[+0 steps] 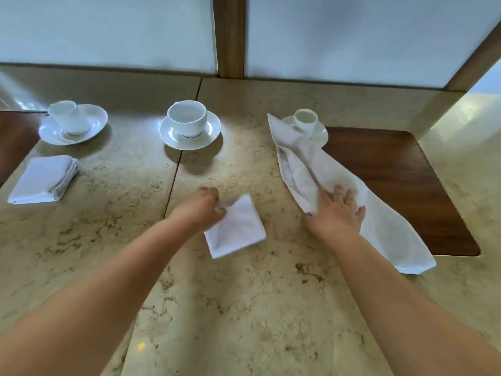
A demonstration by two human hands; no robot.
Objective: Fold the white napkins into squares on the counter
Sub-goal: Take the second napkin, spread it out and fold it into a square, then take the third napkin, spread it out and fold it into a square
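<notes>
A small folded square napkin (238,229) lies on the marble counter (244,308) at the centre. My left hand (203,206) pinches its far left corner with curled fingers. A long, loosely folded white napkin (379,223) stretches diagonally on the right, from the small cup down to the near right. My right hand (340,210) rests on its middle, fingers spread flat, thumb by its near edge. A third folded napkin (44,179) sits at the far left, apart from both hands.
Three white cups on saucers stand along the back: left (71,122), middle (189,123), right (306,123), the last touched by the long napkin's end. A dark wooden inset (401,169) lies under the long napkin. Wall panels rise behind.
</notes>
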